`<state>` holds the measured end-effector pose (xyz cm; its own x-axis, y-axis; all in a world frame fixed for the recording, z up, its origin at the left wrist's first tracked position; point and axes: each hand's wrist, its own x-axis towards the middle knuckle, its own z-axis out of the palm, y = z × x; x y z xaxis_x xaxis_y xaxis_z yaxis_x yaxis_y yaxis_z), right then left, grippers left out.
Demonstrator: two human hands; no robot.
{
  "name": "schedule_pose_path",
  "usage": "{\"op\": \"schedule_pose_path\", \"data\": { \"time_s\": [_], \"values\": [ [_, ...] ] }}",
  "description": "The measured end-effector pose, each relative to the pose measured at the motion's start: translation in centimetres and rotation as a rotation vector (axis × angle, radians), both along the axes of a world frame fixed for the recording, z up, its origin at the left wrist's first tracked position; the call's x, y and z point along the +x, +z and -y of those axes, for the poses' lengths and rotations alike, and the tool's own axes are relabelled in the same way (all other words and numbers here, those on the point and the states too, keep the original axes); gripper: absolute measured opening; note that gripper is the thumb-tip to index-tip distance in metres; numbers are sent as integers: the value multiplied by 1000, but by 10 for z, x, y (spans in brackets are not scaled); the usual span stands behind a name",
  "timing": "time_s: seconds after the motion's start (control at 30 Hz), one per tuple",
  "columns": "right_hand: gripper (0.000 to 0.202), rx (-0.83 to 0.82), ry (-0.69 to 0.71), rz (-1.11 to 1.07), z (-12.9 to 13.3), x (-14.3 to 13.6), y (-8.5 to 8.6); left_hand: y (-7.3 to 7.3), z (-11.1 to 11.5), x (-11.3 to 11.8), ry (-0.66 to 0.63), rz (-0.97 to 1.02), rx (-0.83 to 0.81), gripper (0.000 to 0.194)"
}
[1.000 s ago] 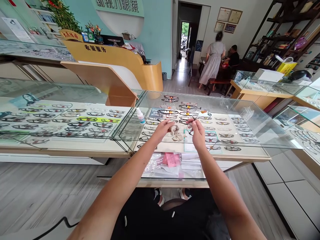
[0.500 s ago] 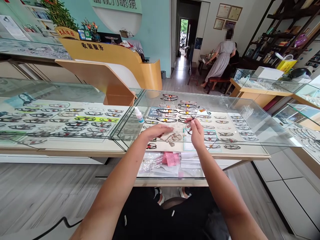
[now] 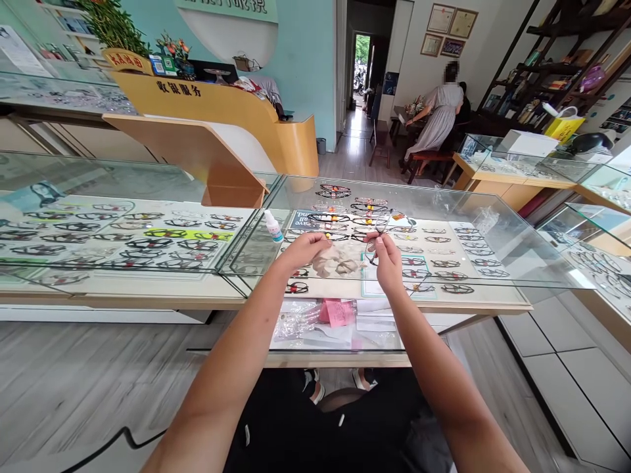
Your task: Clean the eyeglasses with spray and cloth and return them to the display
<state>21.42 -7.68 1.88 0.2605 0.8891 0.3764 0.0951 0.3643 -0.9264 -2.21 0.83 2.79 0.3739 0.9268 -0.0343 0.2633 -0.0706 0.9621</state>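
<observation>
My left hand (image 3: 306, 251) pinches the edge of a crumpled beige cloth (image 3: 340, 261) above the glass counter top. To its right, my right hand (image 3: 387, 259) is closed on a pair of thin-framed glasses (image 3: 371, 251), their lenses on the side toward the cloth. The glasses and the cloth are close together; whether they touch is hard to tell. A small white spray bottle (image 3: 273, 226) with a blue and pink label stands on the glass, left of my left hand. Rows of glasses (image 3: 446, 264) lie inside the case below.
The glass display case (image 3: 493, 284) spans the front, with another glass case (image 3: 113, 269) to the left. A brown angled stand (image 3: 231, 177) rises behind the left case. Plastic packets and a pink slip (image 3: 338, 313) lie on a lower shelf. A person stands far back.
My left hand has moved slightly left and up, and the cloth is spread wider beneath its fingers. My right hand stays nearly still with the glasses. The person at the back has shifted slightly.
</observation>
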Motion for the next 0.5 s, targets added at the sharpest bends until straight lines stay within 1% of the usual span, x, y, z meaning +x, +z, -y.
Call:
{"op": "schedule_pose_path", "data": {
  "time_s": [0.13,0.2,0.3,0.37,0.43,0.5],
  "values": [
    [40,11,-3,26,2,0,2,-1,-2,2,42,209,14,47],
    [41,9,-5,40,3,0,4,-3,-3,4,83,313,-35,49],
    [40,6,-6,37,4,0,5,-4,-4,7,138,448,-127,58],
    [40,3,-5,26,4,0,6,-2,-3,7,97,499,-148,57],
    [39,-1,-2,18,3,0,6,2,2,6,20,550,-162,55],
    [40,-1,3,15,3,0,5,6,6,4,-32,640,-181,52]
  ]
}}
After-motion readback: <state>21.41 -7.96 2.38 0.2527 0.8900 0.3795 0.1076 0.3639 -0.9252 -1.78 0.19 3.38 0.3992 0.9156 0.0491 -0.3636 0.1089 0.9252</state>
